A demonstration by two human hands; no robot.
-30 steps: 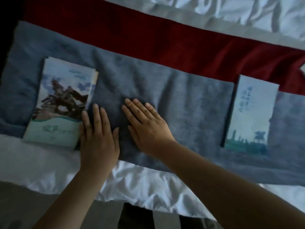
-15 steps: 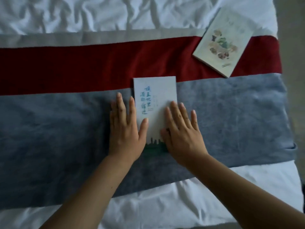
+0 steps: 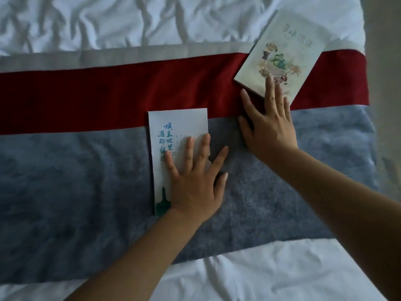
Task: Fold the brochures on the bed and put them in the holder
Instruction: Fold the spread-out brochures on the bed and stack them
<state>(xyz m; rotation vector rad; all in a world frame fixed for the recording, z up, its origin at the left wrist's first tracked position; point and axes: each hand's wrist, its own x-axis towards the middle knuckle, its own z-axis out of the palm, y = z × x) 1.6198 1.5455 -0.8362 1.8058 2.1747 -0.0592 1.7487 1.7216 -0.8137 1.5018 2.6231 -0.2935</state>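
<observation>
A folded pale brochure with blue characters (image 3: 173,127) lies upright across the edge between the red and grey bands of the bed runner. My left hand (image 3: 195,177) lies flat on its lower right part, fingers spread, holding nothing. A second brochure with a cartoon picture (image 3: 282,53) lies tilted at the upper right, partly on the red band. My right hand (image 3: 269,124) is stretched flat on the runner, and its fingertips touch that brochure's lower edge. No holder is in view.
The bed runner has a red band (image 3: 86,94) and a fuzzy grey band (image 3: 65,181) across a wrinkled white sheet (image 3: 108,18). The bed's right edge (image 3: 368,83) runs just beyond the tilted brochure.
My view swung right from the horse-picture brochure to this one. My left hand slid onto the blue-lettered brochure, and my right hand left it and reached up to the cartoon brochure.
</observation>
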